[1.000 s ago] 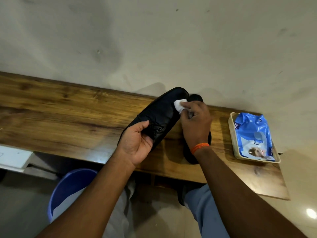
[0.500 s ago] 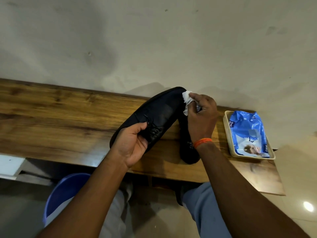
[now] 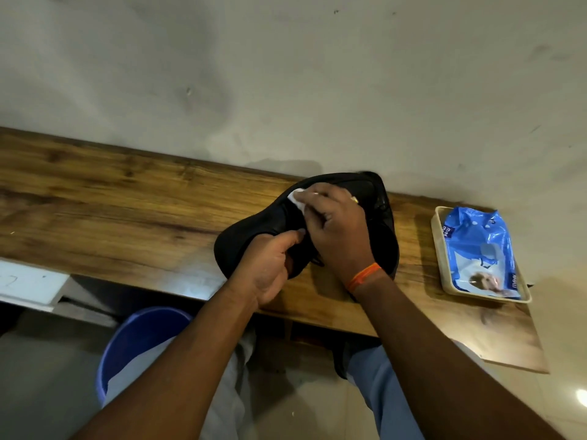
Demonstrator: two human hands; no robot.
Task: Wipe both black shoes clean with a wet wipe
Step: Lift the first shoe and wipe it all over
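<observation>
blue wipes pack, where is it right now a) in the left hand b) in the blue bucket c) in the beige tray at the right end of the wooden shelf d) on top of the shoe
c: the blue wipes pack lies in the beige tray at the right end of the wooden shelf, apart from both hands.

A plain indoor room, maybe a home: a wooden bench point(image 3: 127, 198) against a stained painted wall point(image 3: 286, 74), a blue bucket point(image 3: 133, 338) on a tiled floor point(image 3: 317, 408)
</observation>
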